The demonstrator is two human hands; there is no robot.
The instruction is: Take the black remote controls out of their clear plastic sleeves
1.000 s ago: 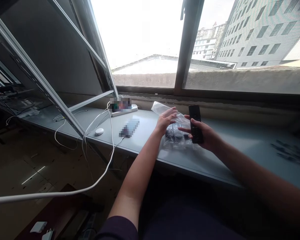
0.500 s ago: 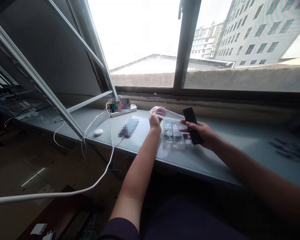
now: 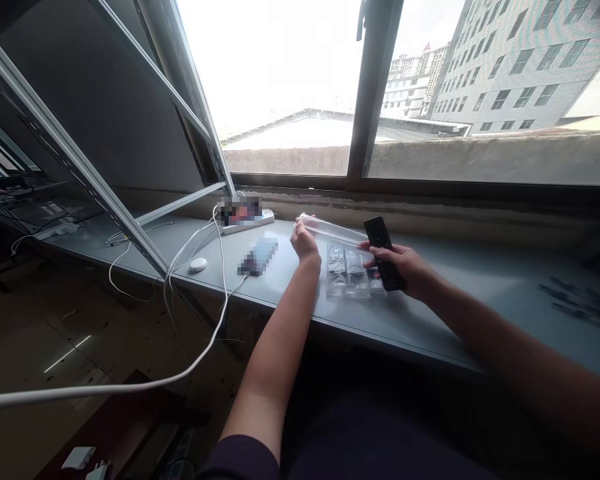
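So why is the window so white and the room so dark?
Head view: daylight blows out the window, leaving the left hand on the clear bag and the right hand with the remote dim; a mosaic patch masks the power strip.

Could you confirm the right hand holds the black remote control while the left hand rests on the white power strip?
Not quite: in the head view the left hand grips the edge of the clear plastic bag, not the power strip. The right hand holds the black remote control.
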